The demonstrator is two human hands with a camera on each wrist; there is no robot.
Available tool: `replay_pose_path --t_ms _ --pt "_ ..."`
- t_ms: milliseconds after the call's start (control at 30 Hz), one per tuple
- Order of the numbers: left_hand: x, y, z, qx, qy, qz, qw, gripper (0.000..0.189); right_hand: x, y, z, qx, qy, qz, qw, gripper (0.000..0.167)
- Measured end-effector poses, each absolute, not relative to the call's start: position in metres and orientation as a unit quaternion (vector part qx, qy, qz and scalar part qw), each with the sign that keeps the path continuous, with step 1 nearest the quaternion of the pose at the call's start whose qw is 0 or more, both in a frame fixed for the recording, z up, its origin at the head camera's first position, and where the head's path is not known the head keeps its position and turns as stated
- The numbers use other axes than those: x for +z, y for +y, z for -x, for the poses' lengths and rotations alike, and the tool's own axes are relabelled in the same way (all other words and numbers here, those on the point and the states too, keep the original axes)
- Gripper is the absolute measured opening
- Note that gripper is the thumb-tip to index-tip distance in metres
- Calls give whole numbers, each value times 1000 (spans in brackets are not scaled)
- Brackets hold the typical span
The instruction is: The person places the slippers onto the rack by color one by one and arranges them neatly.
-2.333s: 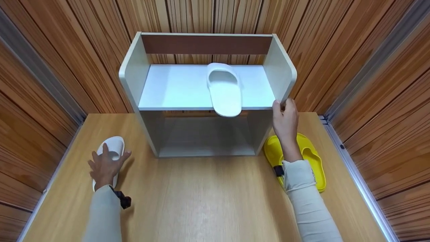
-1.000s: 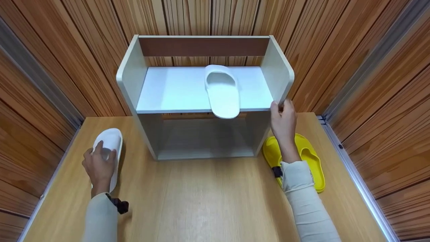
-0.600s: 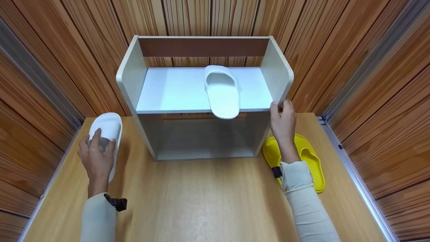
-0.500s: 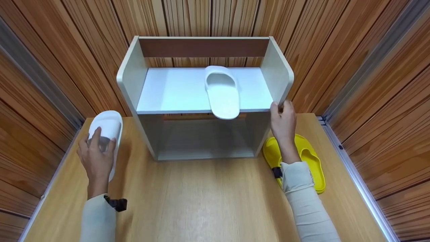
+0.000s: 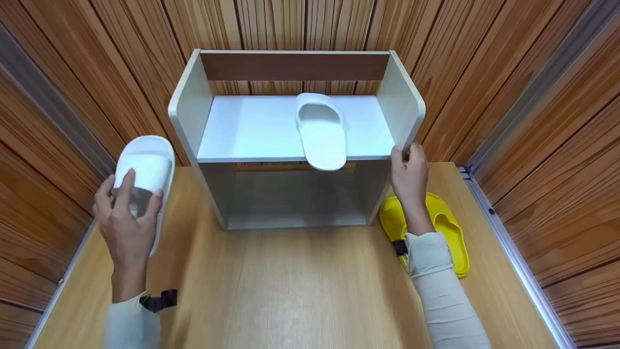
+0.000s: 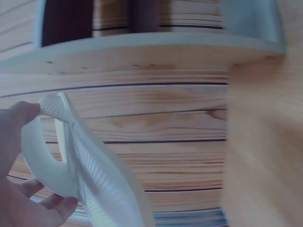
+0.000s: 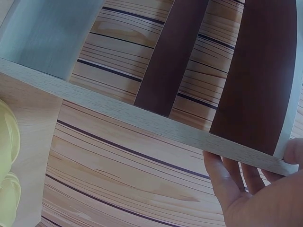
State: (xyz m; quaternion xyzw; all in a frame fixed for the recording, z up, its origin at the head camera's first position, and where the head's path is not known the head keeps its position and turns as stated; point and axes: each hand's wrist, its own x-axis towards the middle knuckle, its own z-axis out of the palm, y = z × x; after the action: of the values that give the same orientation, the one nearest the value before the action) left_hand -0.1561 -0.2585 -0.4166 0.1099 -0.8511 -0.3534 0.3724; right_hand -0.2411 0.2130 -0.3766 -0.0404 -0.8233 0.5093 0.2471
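Note:
My left hand [image 5: 127, 228] holds a white slide slipper [image 5: 147, 167] in the air by its strap, toe pointing away, left of a small two-tier shoe rack [image 5: 256, 128]. In the left wrist view, the thumb is on one side of the slipper's strap [image 6: 54, 109] and fingers are on the other side. My right hand [image 5: 411, 172] grips the front edge of the rack's right side panel; the right wrist view shows its fingers [image 7: 222, 179] around the panel edge. A second white slipper [image 5: 323, 143] lies on the upper shelf, its heel jutting slightly past the front edge.
Yellow slippers [image 5: 453, 245] stand on the wooden tabletop [image 5: 290, 286] right of the rack, partly hidden under my right forearm. Wood-panelled walls [image 5: 276, 24] close in behind and on both sides, with metal rails [image 5: 523, 271] along the tabletop's sides.
My left hand has gripped the white slipper, which lay on the tabletop, and raised it, moving it forward and slightly left. The right hand keeps its grip on the rack.

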Motion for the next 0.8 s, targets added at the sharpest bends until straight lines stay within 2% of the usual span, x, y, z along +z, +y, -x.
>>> replay_pose_path --t_ms 367,633,800 --pt "-382 -240 126 -338 -841 -59 418 57 -377 213 242 503 -828 49 244 42" --pt "-373 -229 114 -334 -831 -18 445 58 -376 213 243 501 -830 55 241 42" --pt "-365 -219 113 -329 -834 19 443 59 -376 212 242 497 -831 55 242 42"
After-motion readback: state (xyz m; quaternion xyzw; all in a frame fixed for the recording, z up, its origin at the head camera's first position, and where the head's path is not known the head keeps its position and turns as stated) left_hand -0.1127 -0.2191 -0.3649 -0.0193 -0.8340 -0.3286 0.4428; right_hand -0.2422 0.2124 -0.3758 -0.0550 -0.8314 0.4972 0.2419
